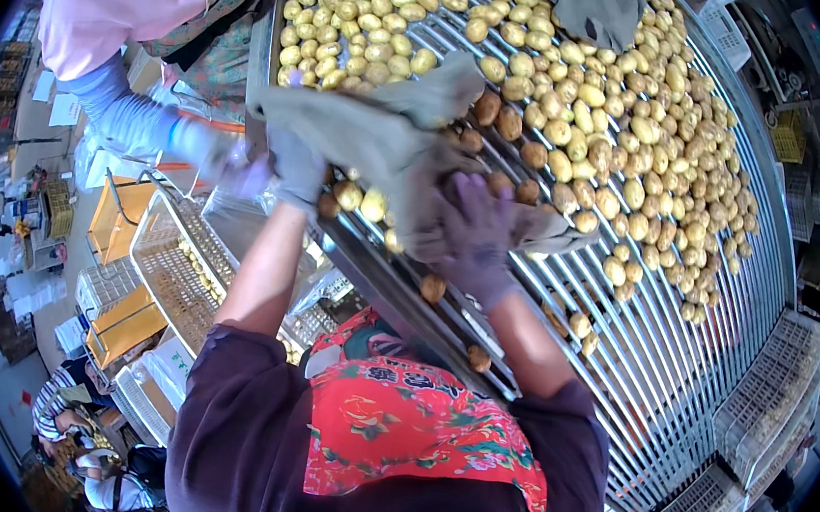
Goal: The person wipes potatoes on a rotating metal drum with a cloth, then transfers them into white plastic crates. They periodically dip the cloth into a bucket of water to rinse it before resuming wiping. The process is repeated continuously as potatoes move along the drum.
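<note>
Metal roller table (652, 408) under potatoes (645, 131), grey cloth (372, 139); plastic crates (771, 385) alongside.

Person's gloved hands: two, one grey-gloved left hand (295, 164), one mauve-gloved right hand (477, 228). Masses of creased grey fabric (372, 139): two; number of separate pieces unclear. Round yellow-to-brown potatoes (645, 131): well over a hundred, too crowded for an exact count. Metal-barred conveyor (614, 394): one. Red floral cloth apron (395, 413): one. Flat orange panels (124, 229) at left: two. Pale plastic lattice crates (761, 408), lower right: at least two.
</note>
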